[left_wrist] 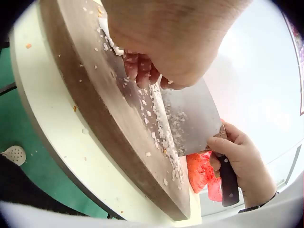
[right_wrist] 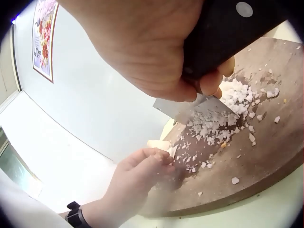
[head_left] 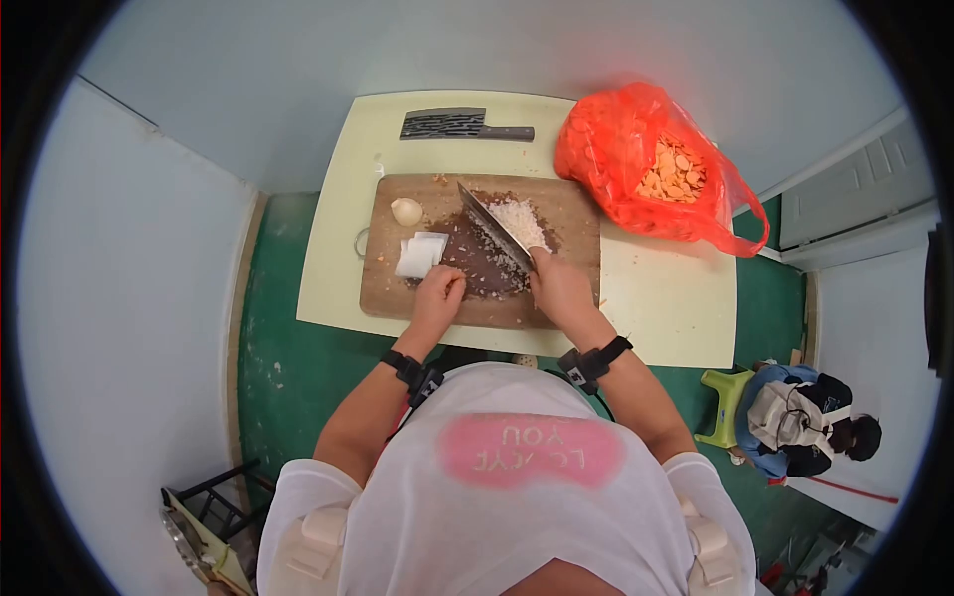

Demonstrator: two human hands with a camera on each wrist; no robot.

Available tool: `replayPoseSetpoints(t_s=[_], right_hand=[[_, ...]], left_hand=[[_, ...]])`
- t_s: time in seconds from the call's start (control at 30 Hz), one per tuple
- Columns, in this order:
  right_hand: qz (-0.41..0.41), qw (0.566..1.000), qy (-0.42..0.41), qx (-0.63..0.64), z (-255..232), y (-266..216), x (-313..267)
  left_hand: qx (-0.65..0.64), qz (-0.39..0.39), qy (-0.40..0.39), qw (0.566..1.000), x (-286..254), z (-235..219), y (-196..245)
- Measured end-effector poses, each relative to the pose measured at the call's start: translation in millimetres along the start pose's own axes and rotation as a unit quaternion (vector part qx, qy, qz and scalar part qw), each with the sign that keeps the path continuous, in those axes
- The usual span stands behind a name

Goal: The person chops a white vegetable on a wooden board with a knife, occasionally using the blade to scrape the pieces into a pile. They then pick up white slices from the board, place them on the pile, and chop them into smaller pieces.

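My right hand (head_left: 564, 288) grips the dark handle (left_wrist: 229, 183) of a cleaver, its wide steel blade (left_wrist: 194, 114) tilted with the edge down at the wooden cutting board (head_left: 386, 293). Finely chopped white vegetable (head_left: 525, 221) lies heaped along the blade's right side, and bits cling to the steel. My left hand (head_left: 437, 298) is at the board's near edge, its fingers (left_wrist: 142, 71) curled and nothing visible in them. Just beyond it are white vegetable slices (head_left: 417, 258), overlapping one another. A pale rounded vegetable piece (head_left: 405, 211) sits behind the slices.
A second cleaver (head_left: 442, 123) with a dark patterned blade lies at the table's back. To the right, a red plastic bag (head_left: 606, 149) holds orange slices (head_left: 676, 171). The pale table (head_left: 666, 308) stands against the wall. Someone (head_left: 795, 417) sits on a green stool (head_left: 725, 405) at right.
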State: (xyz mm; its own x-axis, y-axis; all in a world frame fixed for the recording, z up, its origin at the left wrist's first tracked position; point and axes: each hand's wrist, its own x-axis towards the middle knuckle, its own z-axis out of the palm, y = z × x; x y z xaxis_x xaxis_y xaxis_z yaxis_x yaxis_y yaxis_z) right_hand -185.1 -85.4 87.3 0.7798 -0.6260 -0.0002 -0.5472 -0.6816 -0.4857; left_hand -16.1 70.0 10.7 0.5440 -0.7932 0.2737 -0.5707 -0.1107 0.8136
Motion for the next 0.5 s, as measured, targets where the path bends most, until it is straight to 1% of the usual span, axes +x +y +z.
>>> replayPoseSetpoints(t_s=[0.13,0.2,0.23,0.43,0.5], right_hand=[[-0.011,1.000,0.010,-0.014,2,6,3],[0.011,0.998,-0.031,-0.048,6,8,5],[0.011,0.998,-0.031,-0.047,7,9,6],[0.009,1.000,-0.018,-0.010,-2,4,3],[-0.008,1.000,0.008,-0.004,-4,-2,0]], left_hand=[[0.005,-0.039,-0.026,0.999,-2,-7,1],[0.003,-0.041,-0.023,0.999,-2,-9,2],[-0.001,-0.043,-0.021,0.999,-2,-9,2],[0.000,-0.052,-0.020,0.998,-4,-11,3],[-0.001,-0.056,-0.025,0.998,-6,-10,1]])
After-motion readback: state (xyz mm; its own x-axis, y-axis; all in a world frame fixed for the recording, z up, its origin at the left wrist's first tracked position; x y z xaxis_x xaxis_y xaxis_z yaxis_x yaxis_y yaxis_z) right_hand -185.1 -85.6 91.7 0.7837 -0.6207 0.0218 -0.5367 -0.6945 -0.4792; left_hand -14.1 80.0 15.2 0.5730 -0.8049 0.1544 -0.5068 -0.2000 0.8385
